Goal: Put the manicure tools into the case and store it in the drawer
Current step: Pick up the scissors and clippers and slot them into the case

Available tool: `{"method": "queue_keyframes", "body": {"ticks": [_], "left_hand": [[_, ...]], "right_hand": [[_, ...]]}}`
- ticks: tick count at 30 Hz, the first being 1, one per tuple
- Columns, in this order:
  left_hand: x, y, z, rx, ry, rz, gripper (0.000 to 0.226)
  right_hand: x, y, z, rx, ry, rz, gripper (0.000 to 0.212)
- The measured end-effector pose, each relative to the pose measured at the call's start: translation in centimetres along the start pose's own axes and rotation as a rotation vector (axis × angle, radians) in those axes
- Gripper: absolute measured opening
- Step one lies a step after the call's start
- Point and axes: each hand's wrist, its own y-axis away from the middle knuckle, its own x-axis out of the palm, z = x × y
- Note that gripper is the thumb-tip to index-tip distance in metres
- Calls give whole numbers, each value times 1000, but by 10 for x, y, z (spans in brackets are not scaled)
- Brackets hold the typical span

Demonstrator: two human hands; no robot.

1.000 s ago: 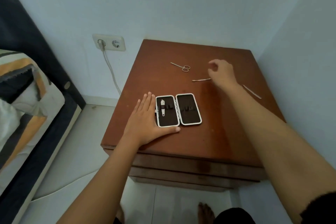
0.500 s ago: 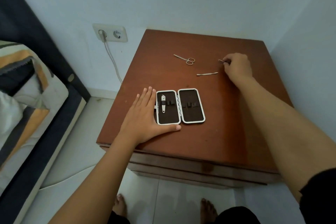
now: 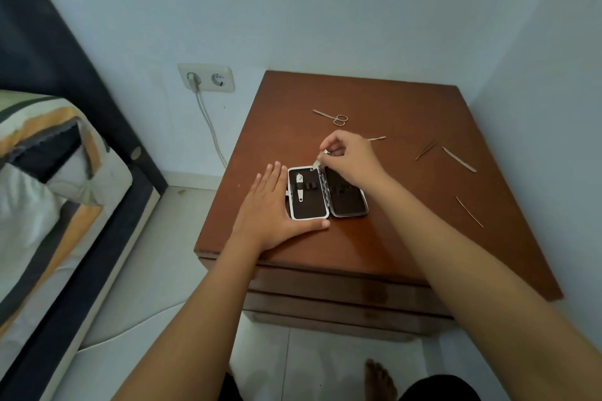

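Note:
The manicure case [image 3: 347,205] lies open on the brown nightstand [image 3: 391,238], a nail clipper [image 3: 299,187] strapped in its left half. My left hand [image 3: 273,215] rests flat against the case's left side, thumb along its near edge. My right hand [image 3: 351,156] pinches a small metal tool [image 3: 317,162] just above the case's far edge. Small scissors [image 3: 332,116] lie further back. A flat tool [image 3: 376,139] peeks out behind my right hand. To the right lie tweezers [image 3: 425,150], a nail file [image 3: 459,159] and a thin stick [image 3: 469,212].
Drawer fronts [image 3: 342,299] show below the nightstand's top. A wall socket [image 3: 206,77] with a plugged cable sits to the left, beside a bed [image 3: 49,192]. Walls close in behind and to the right. My bare foot [image 3: 379,379] is on the tiled floor.
My right hand picked up a small metal tool at the back right and carried it to the case's far edge. My left hand stayed on the case.

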Motion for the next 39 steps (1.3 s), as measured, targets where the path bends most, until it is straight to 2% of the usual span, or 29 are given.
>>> {"method": "queue_keyframes", "body": {"ticks": [3,9,12,20,25,36,39], "left_hand": [[1,-1,2,2,-3,-4,132],[4,-3,4,25,-8,-21,132],[5,-3,5,26,-10,-26,132],[5,-3,4,18,6,-25,133],[5,-3,4,17,7,-26,134],[3,-2,6,51,36,-23,126],[4,-2,7,54,28,-38,125]], "right_hand": [[-5,-4,5,-22,170,105,5],[-13,-14,27,-115,502,368,17],[-2,-13,30,-128,577,411,19],[11,10,18,-238,521,294,24],[7,24,7,-306,506,262,15],[4,24,2,-306,413,276,14],[-9,3,0,-242,335,141,11]]}}
